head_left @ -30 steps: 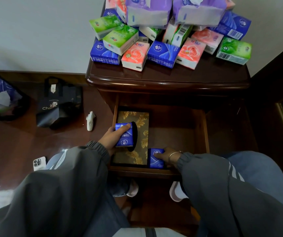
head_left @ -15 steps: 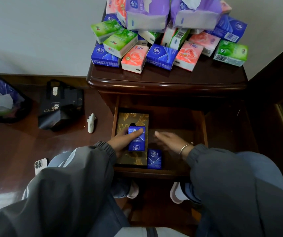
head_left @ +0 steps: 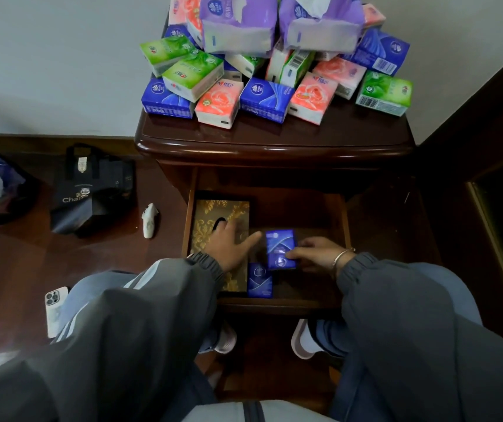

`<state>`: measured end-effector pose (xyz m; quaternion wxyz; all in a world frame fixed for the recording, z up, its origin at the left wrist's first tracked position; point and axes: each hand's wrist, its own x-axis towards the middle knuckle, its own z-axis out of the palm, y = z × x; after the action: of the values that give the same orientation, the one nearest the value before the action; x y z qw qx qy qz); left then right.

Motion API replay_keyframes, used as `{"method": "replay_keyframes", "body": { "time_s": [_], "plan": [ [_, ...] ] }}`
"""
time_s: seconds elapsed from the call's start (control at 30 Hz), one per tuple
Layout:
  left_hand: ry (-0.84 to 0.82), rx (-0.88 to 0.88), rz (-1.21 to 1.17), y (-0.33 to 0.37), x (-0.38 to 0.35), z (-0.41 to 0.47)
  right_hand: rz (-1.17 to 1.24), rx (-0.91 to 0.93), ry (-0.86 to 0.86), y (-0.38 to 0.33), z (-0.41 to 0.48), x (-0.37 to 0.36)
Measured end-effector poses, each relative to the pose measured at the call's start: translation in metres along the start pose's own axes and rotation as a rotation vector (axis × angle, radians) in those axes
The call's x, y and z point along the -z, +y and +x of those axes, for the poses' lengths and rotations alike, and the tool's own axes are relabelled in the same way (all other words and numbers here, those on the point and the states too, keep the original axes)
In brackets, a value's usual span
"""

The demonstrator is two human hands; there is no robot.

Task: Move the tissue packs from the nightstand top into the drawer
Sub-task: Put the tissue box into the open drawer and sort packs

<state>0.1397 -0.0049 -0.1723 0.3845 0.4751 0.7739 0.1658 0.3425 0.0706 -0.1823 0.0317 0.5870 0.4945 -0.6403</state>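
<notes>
while our right hand (head_left: 317, 254) pinches a blue tissue pack (head_left: 280, 248) inside the open drawer (head_left: 305, 208), our left hand (head_left: 228, 248) is flat, fingers spread.
left hand is over the gold tissue box (head_left: 213, 214) at the drawer's 9 o'clock side, thumb pointing toward the held pack. second blue pack (head_left: 260, 281) lies at 7 o'clock of the held one, just beside the gold box. pile of packs (head_left: 263, 97) sits on the nightstand top (head_left: 274, 141), at 12 o'clock of the drawer.

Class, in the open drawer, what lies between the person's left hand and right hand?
A blue pack, held by the right hand; the left hand lies open over the gold box. The head view shows it.
</notes>
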Motion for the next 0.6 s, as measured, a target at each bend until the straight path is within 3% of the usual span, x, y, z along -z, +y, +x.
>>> {"method": "replay_keyframes", "body": {
  "time_s": [0.07, 0.17, 0.4, 0.5, 0.6],
  "plan": [
    [0.117, -0.133, 0.433, -0.018, 0.005, 0.0, -0.15, -0.098, 0.073, 0.013, 0.008, 0.01],
    [0.061, -0.201, 0.652, -0.046, 0.004, 0.002, -0.335, -0.187, 0.058, 0.027, 0.015, 0.007],
    [0.081, -0.214, 0.71, -0.066, -0.006, 0.006, -0.698, -0.19, -0.111, 0.032, 0.023, -0.01],
    [0.088, -0.212, 0.718, -0.067, -0.008, 0.007, -0.783, -0.16, -0.063, 0.029, 0.024, -0.01],
    [0.082, -0.212, 0.727, -0.068, -0.008, 0.008, -0.741, 0.032, 0.078, 0.026, 0.026, -0.007]
  ]
}}
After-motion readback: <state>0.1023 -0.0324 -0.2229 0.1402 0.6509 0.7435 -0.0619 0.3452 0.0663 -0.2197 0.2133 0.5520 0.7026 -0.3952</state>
